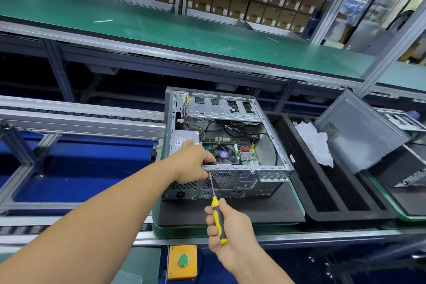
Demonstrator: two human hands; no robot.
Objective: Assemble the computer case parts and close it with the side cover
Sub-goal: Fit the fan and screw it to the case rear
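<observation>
Screwdriver [217, 217] in the right hand [227, 230], yellow and black handle wrapped by curled fingers, its thin metal shaft angled up and to the left so that the tip meets the near top edge of the computer case [227, 145]. The left hand [192, 163] reaches in from the left and grasps that same edge, thumb on the outer rear panel and fingers folded over the rim, right beside the screwdriver tip.

The case lies on its side on a dark foam pad [230, 211], open face up, its rear panel with fan grille and ports turned toward the person. Inside I can see the motherboard, a round cooler fan [224, 155] with a purple label, a silver power supply [184, 140] on the left and a metal drive cage [221, 106] along the far side, with bundled wires running between them.

To the right, a black foam tray [322, 191] holds a crumpled white plastic bag [315, 143]. Just beyond it a grey side cover [359, 131] leans tilted, well apart from the open case. A green conveyor belt [161, 27] runs behind, with shelves of cardboard boxes [230, 0] above it. Near the front edge sits a yellow box with a green button [183, 259].
</observation>
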